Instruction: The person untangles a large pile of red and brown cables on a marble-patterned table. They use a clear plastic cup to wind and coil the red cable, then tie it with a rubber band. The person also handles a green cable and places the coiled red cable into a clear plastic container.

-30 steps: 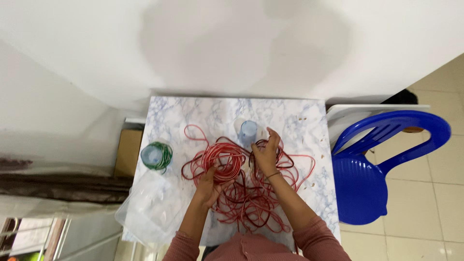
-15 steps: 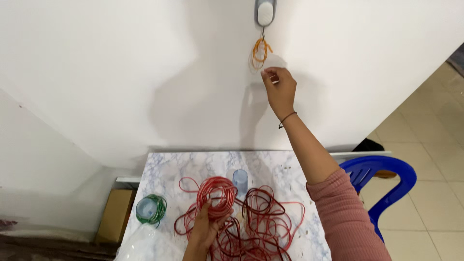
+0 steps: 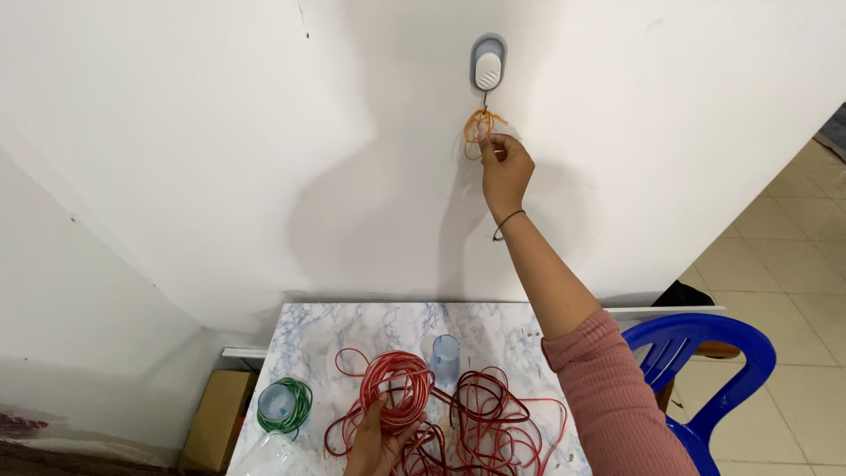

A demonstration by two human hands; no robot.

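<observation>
My right hand (image 3: 506, 167) is raised to the white wall, fingers pinching a small bundle of orange rubber bands (image 3: 478, 130) that hangs from a grey and white wall hook (image 3: 487, 63). Down on the marble-patterned table (image 3: 308, 333), my left hand (image 3: 377, 439) grips a coil of red wire (image 3: 396, 381). More red and dark red wire (image 3: 486, 414) lies in loose loops to the right of the coil. An upturned clear blue cup (image 3: 445, 357) stands just behind the wire.
A second upturned cup wound with green wire (image 3: 284, 405) stands at the table's left. A clear plastic container (image 3: 269, 456) shows at the bottom edge. A cardboard box (image 3: 212, 419) sits left of the table, a blue plastic chair (image 3: 710, 370) right of it.
My right hand left the wire on the table, rose to the wall and closed on the orange bands at the hook. The view tilted upward. My left hand kept hold of the red coil.
</observation>
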